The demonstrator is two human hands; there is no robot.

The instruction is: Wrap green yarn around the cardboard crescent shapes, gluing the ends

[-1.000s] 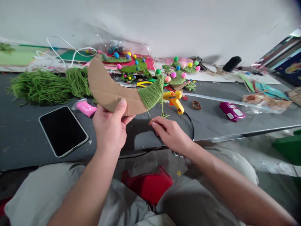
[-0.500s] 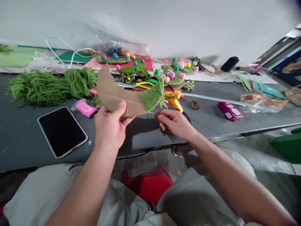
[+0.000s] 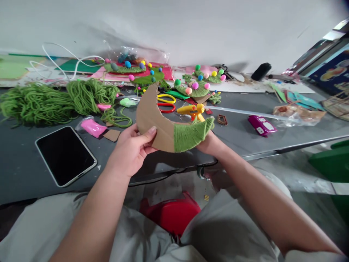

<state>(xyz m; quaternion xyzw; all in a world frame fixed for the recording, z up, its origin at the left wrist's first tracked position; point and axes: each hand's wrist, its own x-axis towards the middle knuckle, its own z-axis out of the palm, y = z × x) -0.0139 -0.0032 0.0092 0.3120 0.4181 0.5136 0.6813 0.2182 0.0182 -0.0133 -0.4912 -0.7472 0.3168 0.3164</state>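
Pinched between thumb and fingers, left hand (image 3: 136, 147) holds cardboard crescent (image 3: 156, 120).

A single head camera is looking forward and down from above the person's lap (image 3: 144, 240). It is facing across the bench (image 3: 237, 136) toward the wall (image 3: 191, 29) behind. The left hand (image 3: 129, 151) and right hand (image 3: 205, 143) are showing close, near the middle, with the forearms (image 3: 103, 207) running in from below. The wall is standing farther off, filling the top.
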